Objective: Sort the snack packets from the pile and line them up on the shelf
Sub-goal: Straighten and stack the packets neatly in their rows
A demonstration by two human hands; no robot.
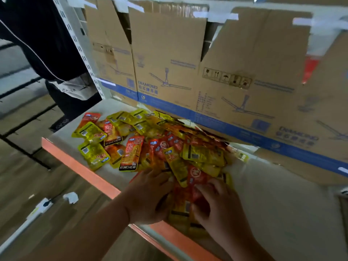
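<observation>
Upper left of the frame there's somebody in dark clothes point(47, 44) standing by the rack, and lower left a scrap of white paper point(71, 197) lies on the wood floor. The white shelf point(79, 166) with the orange front edge runs diagonally through the middle. The pile of snack packets point(150, 140) sits on it, yellow and red-orange ones all mixed and overlapping, not lined up at all. At the bottom middle, the left hand point(148, 196) and right hand point(216, 206) are close together, fingers curled on a handful of packets point(184, 200) at the pile's near edge. Taped cardboard boxes point(244, 72) fill the top and right, just behind the pile.
</observation>
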